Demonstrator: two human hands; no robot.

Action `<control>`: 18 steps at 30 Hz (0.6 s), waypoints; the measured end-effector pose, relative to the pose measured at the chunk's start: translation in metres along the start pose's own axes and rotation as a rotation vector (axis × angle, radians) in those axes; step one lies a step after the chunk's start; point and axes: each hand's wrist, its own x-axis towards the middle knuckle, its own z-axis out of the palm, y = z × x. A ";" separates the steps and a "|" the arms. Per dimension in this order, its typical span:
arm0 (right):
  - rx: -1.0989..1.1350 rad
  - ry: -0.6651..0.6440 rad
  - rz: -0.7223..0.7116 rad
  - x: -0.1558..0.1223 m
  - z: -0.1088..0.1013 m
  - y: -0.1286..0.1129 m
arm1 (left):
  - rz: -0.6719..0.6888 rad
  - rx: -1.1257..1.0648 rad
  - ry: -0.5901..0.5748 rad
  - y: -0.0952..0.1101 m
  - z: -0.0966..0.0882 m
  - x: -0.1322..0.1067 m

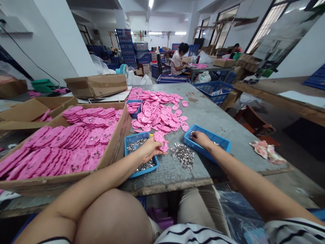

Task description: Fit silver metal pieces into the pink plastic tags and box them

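Observation:
Above a blue tray of small metal parts (140,136), my left hand (149,149) grips a pink scalloped plastic piece (160,141), its fingers closed round the edge. My right hand (200,139) reaches into a second blue tray (218,155) on the right; its fingertips are down among shiny metal bits, and what they pinch, if anything, is hidden. Between the two trays lies a loose heap of small silvery metal parts (182,155). Behind it spreads a large pile of pink pieces (162,113) like the one I hold.
At the left stands a cardboard box (125,130) packed with rows of pink pieces. A small blue basket (137,110) with pink pieces sits by the pile. A crumpled cloth (267,151) lies at the table's right edge. Farther back, a person (177,62) sits at another table.

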 end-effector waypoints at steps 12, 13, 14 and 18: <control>0.220 0.135 0.111 0.002 -0.015 0.009 | -0.032 0.022 0.008 0.000 0.002 0.002; 0.246 0.136 0.110 0.001 -0.018 0.009 | -0.031 0.017 0.011 0.001 0.002 0.002; 0.271 0.131 0.109 -0.001 -0.020 0.009 | -0.030 0.009 0.015 0.001 0.002 0.002; 0.370 0.095 0.101 -0.008 -0.029 0.007 | -0.026 -0.046 0.018 0.001 0.001 0.001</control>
